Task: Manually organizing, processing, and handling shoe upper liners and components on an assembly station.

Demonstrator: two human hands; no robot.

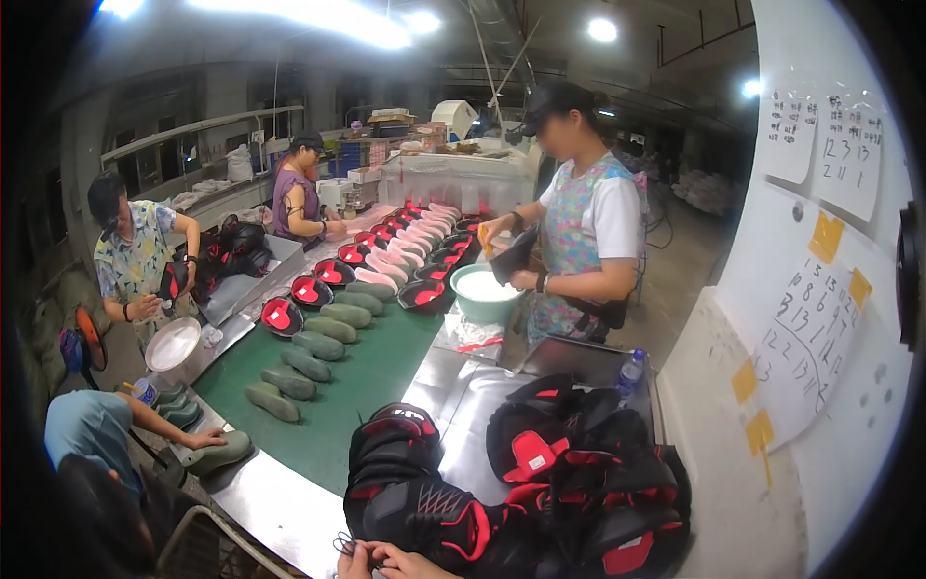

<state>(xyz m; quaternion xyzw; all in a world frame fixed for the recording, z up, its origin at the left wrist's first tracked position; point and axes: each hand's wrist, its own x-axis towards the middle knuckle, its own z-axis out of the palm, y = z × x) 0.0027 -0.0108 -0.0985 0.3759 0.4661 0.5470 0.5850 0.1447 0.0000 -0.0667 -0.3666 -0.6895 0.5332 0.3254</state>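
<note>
At the bottom edge, my left hand pinches a thin black shoelace, a loop of which sticks out past the fingertips. My right hand is close beside it with its fingers bent together; whether it also grips the lace is hidden. Just beyond both hands lies a black shoe upper with a red lining and grey crossed lines on its side. A stack of similar uppers rises behind it. To the right, a large heap of black and red uppers fills a metal tray.
A green conveyor belt carries grey-green shoe lasts, pink insoles and uppers. A plastic bottle stands by the heap. Co-workers stand along both sides; one person's hand rests on a last. A papered white wall borders the right.
</note>
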